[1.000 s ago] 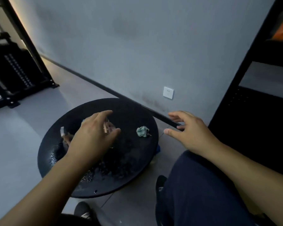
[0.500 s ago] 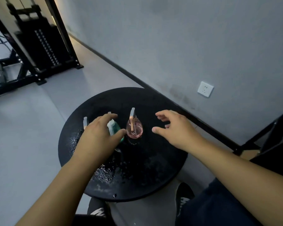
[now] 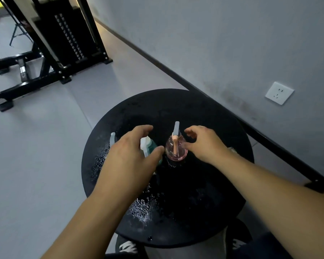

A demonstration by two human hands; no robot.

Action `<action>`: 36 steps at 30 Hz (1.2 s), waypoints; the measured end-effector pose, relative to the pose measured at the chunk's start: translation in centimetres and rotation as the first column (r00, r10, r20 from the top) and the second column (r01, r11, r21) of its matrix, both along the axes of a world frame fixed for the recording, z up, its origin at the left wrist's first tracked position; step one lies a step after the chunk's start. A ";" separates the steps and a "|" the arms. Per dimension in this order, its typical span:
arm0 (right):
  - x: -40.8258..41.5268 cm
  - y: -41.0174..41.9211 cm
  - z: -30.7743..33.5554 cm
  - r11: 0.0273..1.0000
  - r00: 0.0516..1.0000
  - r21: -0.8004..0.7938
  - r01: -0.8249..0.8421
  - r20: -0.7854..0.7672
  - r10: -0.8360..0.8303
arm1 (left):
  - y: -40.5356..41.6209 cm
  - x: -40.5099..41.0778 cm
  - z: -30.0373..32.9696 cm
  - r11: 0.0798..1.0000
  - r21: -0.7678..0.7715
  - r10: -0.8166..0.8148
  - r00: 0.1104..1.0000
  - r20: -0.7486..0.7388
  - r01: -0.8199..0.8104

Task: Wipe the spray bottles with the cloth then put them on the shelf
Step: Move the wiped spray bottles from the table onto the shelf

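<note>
Neither hand grasps anything: in the head view the left hand [image 3: 131, 156] arches over the green translucent spray bottle with a white trigger top [image 3: 151, 146], fingers spread and thumb beside its body, not visibly clamped; the right hand [image 3: 204, 144] hovers just beside the pink rounded clear spray bottle with an orange dip tube and white nozzle [image 3: 175, 148], fingers loosely curled, thumb near the glassy wall but whether it touches I cannot tell.

A second ago the view faced further right, with a crumpled green cloth lying on the table and the right hand out beyond the table's edge near the dark shelf frame; now the view has swung left, both hands have closed in on the two bottles, and only a pale scrap [image 3: 232, 149] shows behind the right wrist, possibly that cloth; to my judgement this is the reach for a bottle, with wiping not yet begun.

Both bottles stand upright, close together, near the middle of the round matt black table [image 3: 204, 212]; a third white nozzle [image 3: 112, 139] pokes up behind the left hand; water droplets bead on the tabletop, so the smooth plastic may be slippery; the shelf is out of view.
</note>
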State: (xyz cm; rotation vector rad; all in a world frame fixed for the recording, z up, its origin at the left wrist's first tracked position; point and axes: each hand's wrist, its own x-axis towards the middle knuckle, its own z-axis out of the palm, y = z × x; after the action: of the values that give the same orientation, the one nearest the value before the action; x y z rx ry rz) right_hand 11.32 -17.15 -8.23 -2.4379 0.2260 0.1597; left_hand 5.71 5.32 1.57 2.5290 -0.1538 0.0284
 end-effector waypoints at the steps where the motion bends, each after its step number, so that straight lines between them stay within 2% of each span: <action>1: 0.4 0.1 -0.2 1.000 1.000 0.003 -0.002 -0.003 0.002 | 0.1 0.1 -0.1 1.000 -0.011 0.011 1.000 -0.004 -0.011; 9: 1.8 0.9 -0.8 0.990 1.000 0.139 -0.009 -0.004 0.010 | 0.3 0.3 -0.6 1.000 -0.014 0.024 0.999 -0.032 -0.024; 20: 0.8 1.6 -0.7 0.986 0.994 0.142 -0.084 0.075 0.074 | 0.8 0.5 -0.9 0.999 -0.031 0.025 0.998 -0.057 -0.027; 28: -2.5 0.1 3.3 0.984 0.972 0.096 -0.151 0.195 0.130 | 0.0 -0.5 0.1 1.000 0.001 -0.010 0.998 -0.063 0.010; 36: -9.8 -3.1 10.1 0.987 0.955 0.092 -0.134 0.277 0.104 | -2.2 -4.2 2.3 0.996 -0.070 -0.048 0.999 0.001 0.048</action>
State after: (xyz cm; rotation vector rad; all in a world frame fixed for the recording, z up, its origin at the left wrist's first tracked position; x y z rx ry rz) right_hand 1.54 -20.26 1.85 -2.3320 -0.0522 -0.1081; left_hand 1.50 3.08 3.88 2.4542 -0.2092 0.0136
